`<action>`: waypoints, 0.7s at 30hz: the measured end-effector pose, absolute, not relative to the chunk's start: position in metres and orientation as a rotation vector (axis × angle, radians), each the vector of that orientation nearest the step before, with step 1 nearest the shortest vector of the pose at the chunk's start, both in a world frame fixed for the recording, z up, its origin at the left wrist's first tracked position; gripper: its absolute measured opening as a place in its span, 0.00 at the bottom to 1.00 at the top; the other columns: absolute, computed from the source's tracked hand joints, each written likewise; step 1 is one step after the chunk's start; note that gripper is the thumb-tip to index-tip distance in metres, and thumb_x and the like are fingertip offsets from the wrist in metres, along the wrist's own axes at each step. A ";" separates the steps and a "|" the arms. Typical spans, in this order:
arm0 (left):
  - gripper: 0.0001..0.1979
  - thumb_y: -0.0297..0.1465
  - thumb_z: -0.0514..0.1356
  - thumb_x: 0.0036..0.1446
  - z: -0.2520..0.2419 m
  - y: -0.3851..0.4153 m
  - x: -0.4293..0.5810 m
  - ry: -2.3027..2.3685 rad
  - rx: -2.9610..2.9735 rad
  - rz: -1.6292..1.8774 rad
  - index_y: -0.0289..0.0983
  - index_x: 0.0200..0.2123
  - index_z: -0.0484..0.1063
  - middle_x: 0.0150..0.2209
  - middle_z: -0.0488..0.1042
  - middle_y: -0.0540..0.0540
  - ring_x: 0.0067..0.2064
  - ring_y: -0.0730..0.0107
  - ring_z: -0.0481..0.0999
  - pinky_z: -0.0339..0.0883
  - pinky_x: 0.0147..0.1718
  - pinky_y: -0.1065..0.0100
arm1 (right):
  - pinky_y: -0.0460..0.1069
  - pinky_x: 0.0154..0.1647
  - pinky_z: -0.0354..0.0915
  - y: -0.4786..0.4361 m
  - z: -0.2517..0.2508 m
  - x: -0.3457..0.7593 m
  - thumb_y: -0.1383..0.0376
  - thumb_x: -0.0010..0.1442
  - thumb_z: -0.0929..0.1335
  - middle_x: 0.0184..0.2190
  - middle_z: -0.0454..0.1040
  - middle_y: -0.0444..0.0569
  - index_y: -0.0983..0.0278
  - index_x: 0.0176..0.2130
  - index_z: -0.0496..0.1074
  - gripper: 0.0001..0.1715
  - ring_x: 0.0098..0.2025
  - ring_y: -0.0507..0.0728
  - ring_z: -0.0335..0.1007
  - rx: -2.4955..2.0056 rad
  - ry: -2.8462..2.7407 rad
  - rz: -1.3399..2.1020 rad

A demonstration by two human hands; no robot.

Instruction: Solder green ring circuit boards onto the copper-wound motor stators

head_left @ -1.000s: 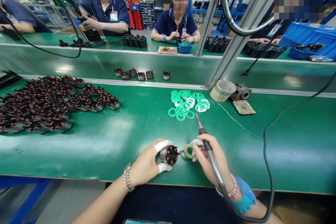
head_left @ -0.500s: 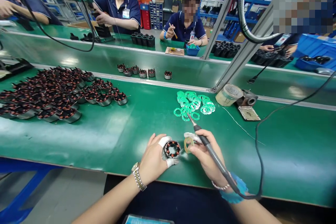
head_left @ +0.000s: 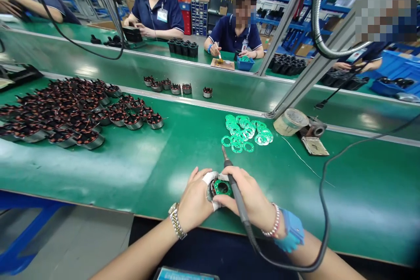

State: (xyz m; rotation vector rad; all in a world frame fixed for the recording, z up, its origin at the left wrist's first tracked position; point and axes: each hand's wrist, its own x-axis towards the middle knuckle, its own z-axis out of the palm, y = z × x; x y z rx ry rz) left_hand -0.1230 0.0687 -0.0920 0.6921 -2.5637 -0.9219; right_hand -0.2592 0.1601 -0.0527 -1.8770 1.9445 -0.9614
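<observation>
While left hand (head_left: 197, 199) fingers (head_left: 210, 178) clamp stator (head_left: 212, 189), right hand (head_left: 251, 199), gripping iron (head_left: 236, 192), should seat board (head_left: 223, 188) flat, tip clear of coils.

My left hand (head_left: 196, 197) wears white tape (head_left: 210, 178) on 2 fingers and a metal watch (head_left: 177, 221) at the wrist. My right hand (head_left: 251, 199) has a bead bracelet (head_left: 274, 224) and a blue wrist strap (head_left: 293, 232).

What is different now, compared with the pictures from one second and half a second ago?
The right hand brought the green ring leftward and set it onto the stator held by the left hand; the hands now meet. The soldering iron stays in the right hand; the ring pile and stator heap lie unchanged.
</observation>
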 end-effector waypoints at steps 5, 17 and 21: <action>0.24 0.28 0.61 0.40 -0.091 0.068 -0.123 -2.555 0.696 -0.939 0.37 0.45 0.65 0.45 0.72 0.41 0.51 0.56 0.66 0.47 0.57 0.47 | 0.49 0.36 0.66 0.160 -0.071 -0.265 0.58 0.50 0.71 0.35 0.70 0.48 0.61 0.43 0.60 0.24 0.35 0.55 0.68 -1.956 1.874 -1.105; 0.26 0.32 0.64 0.41 -0.092 0.065 -0.122 -2.551 0.666 -0.965 0.37 0.47 0.64 0.46 0.72 0.40 0.53 0.57 0.65 0.47 0.57 0.48 | 0.49 0.37 0.68 0.158 -0.091 -0.270 0.56 0.48 0.72 0.35 0.71 0.49 0.60 0.43 0.59 0.26 0.37 0.56 0.71 -2.018 1.797 -1.248; 0.26 0.33 0.64 0.42 -0.092 0.064 -0.122 -2.560 0.665 -0.974 0.36 0.46 0.65 0.46 0.72 0.40 0.53 0.56 0.65 0.48 0.57 0.48 | 0.48 0.36 0.68 0.159 -0.089 -0.271 0.57 0.49 0.71 0.34 0.71 0.49 0.60 0.43 0.60 0.24 0.36 0.56 0.71 -2.059 1.744 -1.236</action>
